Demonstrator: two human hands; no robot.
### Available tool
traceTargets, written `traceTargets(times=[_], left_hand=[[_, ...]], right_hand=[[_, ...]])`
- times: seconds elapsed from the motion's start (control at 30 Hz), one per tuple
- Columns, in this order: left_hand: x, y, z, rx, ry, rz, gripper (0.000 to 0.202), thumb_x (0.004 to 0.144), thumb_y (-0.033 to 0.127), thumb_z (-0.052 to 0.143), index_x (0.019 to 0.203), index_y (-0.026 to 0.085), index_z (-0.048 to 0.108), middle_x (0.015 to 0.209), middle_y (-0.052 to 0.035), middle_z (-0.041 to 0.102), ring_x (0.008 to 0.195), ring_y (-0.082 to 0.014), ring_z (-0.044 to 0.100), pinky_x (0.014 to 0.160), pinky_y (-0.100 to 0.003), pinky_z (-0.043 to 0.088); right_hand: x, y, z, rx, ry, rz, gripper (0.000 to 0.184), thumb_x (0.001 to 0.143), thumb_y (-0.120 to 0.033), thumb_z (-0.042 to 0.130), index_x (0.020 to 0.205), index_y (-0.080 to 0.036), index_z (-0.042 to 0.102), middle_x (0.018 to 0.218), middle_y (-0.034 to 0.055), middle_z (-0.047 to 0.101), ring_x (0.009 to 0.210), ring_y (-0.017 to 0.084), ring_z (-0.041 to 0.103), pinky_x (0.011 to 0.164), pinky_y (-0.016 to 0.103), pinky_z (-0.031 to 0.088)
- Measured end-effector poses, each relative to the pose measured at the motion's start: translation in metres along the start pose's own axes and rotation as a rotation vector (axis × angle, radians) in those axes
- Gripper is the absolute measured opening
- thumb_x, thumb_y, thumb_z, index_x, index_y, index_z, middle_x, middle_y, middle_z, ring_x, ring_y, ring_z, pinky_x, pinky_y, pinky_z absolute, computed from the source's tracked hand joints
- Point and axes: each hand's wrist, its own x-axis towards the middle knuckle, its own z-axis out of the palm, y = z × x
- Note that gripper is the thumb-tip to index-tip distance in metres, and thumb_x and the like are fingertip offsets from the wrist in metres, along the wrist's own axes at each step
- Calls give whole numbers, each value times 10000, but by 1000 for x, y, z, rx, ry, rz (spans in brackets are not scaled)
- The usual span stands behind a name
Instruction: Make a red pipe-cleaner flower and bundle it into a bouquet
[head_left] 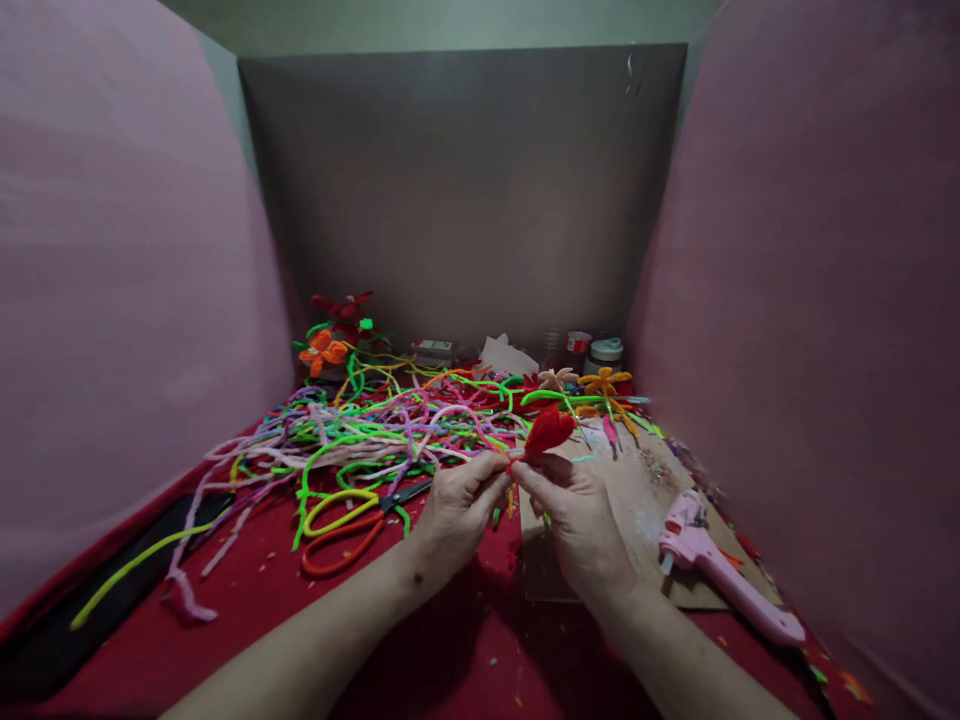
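Both my hands meet over the red cloth at the middle of the view. My left hand (457,505) pinches the base of a red pipe-cleaner petal (547,431), fingers closed. My right hand (577,515) is closed on the same piece from the right, just under the red shape. The petal sticks up and to the right above my fingertips. A heap of loose pipe cleaners (360,425) in green, pink, purple and yellow lies just behind and left of my hands.
Scissors with yellow and orange handles (352,525) lie left of my left hand. A pink glue gun (720,565) rests on a cardboard sheet (645,500) at right. Finished pipe-cleaner flowers (326,350) and small jars (592,350) stand by the cardboard back wall. Pink panels close both sides.
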Motion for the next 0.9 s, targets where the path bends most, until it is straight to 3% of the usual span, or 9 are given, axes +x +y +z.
traceTargets(times=[0.13,0.3,0.47,0.57,0.63,0.77,0.9], left_hand=[[7,5,-6,-304,-50,-221,190,788,311,570,684,151,565,502,60,414,433,-48,317,427,-176,242],[12,1,-18,-745,-217,-404,171,756,282,621,707,144,533,467,72,425,334,-6,226,356,-142,157],[11,-7,-20,-1021,-462,-473,121,784,258,586,758,143,556,458,94,358,308,4,98,308,-128,169],[11,-10,-15,-918,-428,-473,145,815,286,549,774,147,554,483,86,376,324,-5,120,320,-132,169],[11,-11,-10,-691,-307,-418,176,818,317,543,760,152,558,501,69,409,341,-20,212,348,-144,202],[5,-18,-5,-48,-27,-124,133,772,305,600,791,177,632,626,8,541,508,-85,445,508,-187,339],[0,-28,-5,174,30,65,112,796,260,559,816,218,661,667,-13,577,575,-119,486,603,-213,349]], right_hand=[[12,4,-7,-159,-134,-85,146,645,-266,719,773,-196,721,828,33,639,840,183,557,804,322,423],[28,1,-9,-178,-310,-154,66,694,-221,669,725,-217,727,804,13,640,843,174,545,838,331,401],[33,12,-12,71,-464,49,176,666,-208,677,835,-206,727,742,9,674,699,148,568,764,313,435],[31,22,-16,128,-366,108,144,649,-210,686,788,-185,712,691,1,662,634,133,558,691,281,443],[30,26,-17,127,-264,92,109,642,-210,689,743,-173,701,676,-2,653,639,133,554,672,268,440],[26,30,-14,82,-133,61,92,651,-217,686,725,-163,700,705,10,669,691,148,567,720,285,435],[21,34,-13,8,-130,54,129,684,-267,677,753,-163,710,757,32,676,741,177,585,750,322,447]])
